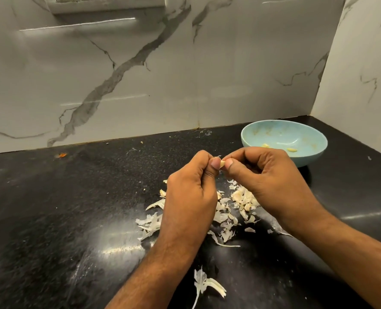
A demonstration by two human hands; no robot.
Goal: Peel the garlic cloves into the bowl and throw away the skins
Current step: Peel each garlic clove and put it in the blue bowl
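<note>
Peeling partway done, skins still lying unbinned.
Lying scattered on the dark surface [51, 208]: garlic skins [226, 219]; above, left hand [189, 192] and right hand [270, 181] fingers pinching one garlic clove [222, 163]; beyond, sitting in the blue bowl [305, 139]: two peeled cloves [291, 149].

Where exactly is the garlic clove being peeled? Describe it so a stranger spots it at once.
Start at the black counter and find the blue bowl near the corner. Just left of it, the left hand and right hand meet. The garlic clove is the pale bit pinched between their thumbs, above the loose skins.
</note>
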